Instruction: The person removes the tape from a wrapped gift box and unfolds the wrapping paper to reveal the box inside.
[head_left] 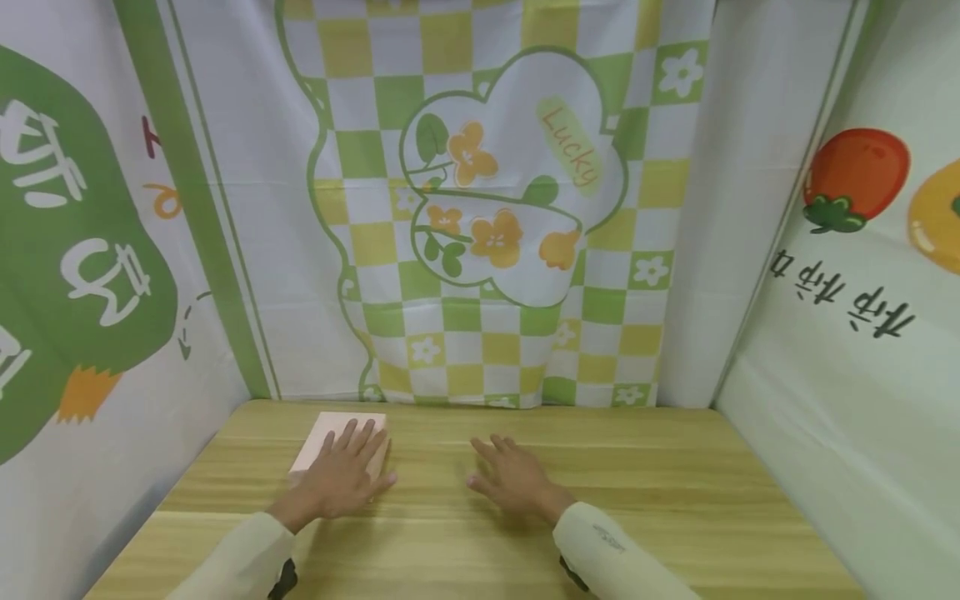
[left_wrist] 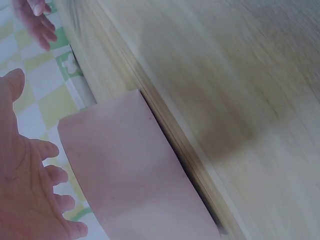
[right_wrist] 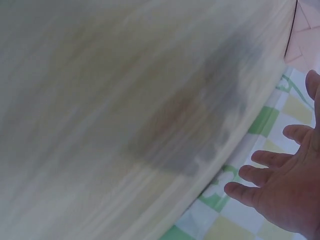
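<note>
Left hand [head_left: 341, 479]: palm down, fingers extended and spread wide, thumb pointing toward the middle of the bench [head_left: 427, 546]. It is positioned over the near right part of a pale pink box [head_left: 330, 425] and grips nothing. In the left wrist view, the fingertips appear apart from the box.

Right hand [head_left: 517, 479]: fingers extended and parted, thumb toward the left hand, nothing held. It is suspended above the bench, well apart from the box, with a soft shadow [right_wrist: 195, 110] on the wood below.

Box location: flat on the bench, left of centre, near the rear edge. Its upper face is plain; in the right wrist view, thin lines cross the part of it that shows.

Surroundings: a checkered curtain [head_left: 465, 333] in green, yellow and white, lettered "Lucky", hangs behind the bench. Printed white side panels [head_left: 825, 417] flank the bench on both sides. Both arms wear pale sleeves [head_left: 618, 554].
</note>
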